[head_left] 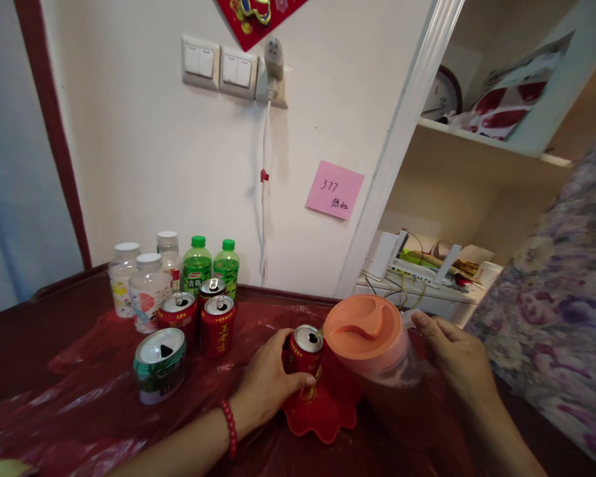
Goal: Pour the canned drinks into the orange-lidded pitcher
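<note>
My left hand (267,381) is wrapped round a red drink can (305,354), which stands upright with its top opened. Beneath the can lies a red scalloped tray (322,417). My right hand (449,348) grips the handle of a clear pitcher (402,374) with an orange lid (362,328). The pitcher is tilted to the left, and its spout is right at the can's opening. I cannot tell whether liquid is flowing. A red bead bracelet (229,427) circles my left wrist.
Left of my hands stand a dented green can (159,368), several opened cans (218,331), clear jars with white lids (149,291) and two green bottles (197,265). Red plastic film (79,397) covers the table. A floral curtain (561,318) hangs on the right; shelves hold a router (412,271).
</note>
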The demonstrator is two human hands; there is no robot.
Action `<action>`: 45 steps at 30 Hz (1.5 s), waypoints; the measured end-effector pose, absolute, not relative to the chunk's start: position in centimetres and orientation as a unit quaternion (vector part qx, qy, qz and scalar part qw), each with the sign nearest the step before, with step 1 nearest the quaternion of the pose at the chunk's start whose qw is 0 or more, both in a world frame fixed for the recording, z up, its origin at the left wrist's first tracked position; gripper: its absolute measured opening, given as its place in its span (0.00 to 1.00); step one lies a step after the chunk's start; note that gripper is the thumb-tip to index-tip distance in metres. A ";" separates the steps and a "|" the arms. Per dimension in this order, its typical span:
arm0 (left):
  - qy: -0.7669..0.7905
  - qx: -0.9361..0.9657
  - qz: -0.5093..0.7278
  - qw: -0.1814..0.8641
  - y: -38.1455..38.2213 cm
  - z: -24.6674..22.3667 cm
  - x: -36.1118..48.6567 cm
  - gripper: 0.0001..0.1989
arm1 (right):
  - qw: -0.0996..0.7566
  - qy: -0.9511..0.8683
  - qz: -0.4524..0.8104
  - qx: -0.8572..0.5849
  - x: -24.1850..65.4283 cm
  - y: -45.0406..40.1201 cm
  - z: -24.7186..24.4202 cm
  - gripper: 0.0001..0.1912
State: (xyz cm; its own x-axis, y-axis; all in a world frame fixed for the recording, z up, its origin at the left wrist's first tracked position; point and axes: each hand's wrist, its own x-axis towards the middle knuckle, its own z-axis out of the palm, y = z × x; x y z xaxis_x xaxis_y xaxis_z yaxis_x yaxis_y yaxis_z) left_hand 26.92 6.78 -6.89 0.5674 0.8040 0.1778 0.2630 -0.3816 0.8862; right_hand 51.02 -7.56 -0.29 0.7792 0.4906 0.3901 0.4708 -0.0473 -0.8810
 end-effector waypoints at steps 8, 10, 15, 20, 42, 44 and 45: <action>0.350 0.769 0.313 0.435 6.7 -6.8 27.0 0.31 | 0.600 -0.336 0.000 -0.726 50.8 -7.6 -0.1 0.29; 0.350 0.768 0.314 0.434 6.7 -6.8 26.9 0.31 | 0.600 -0.337 0.002 -0.726 50.9 -7.6 -0.2 0.29; 0.350 0.770 0.314 0.432 6.7 -6.8 26.8 0.31 | 0.600 -0.335 -0.002 -0.727 51.0 -7.5 -0.3 0.29; 0.354 0.772 0.312 0.426 6.8 -6.8 26.9 0.31 | 0.600 -0.338 0.001 -0.725 51.0 -7.5 -0.3 0.30; 0.351 0.775 0.311 0.425 6.6 -6.8 26.7 0.31 | 0.591 -0.341 0.003 -0.731 50.9 -7.5 -0.3 0.29; 0.353 0.774 0.310 0.425 6.6 -6.8 26.7 0.31 | 0.592 -0.340 0.008 -0.730 50.9 -7.5 -0.3 0.29; 0.353 0.774 0.311 0.424 6.6 -6.8 26.7 0.31 | 0.595 -0.340 0.009 -0.728 50.9 -7.5 -0.3 0.29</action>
State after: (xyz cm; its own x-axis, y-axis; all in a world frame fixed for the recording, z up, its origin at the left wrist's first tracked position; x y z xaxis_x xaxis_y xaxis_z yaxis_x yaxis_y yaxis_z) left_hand 26.72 6.62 -6.84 0.5575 0.8098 0.1827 0.2810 -0.3912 0.8764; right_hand 50.92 -7.52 -0.28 0.7687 0.5064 0.3908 0.4843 -0.0615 -0.8728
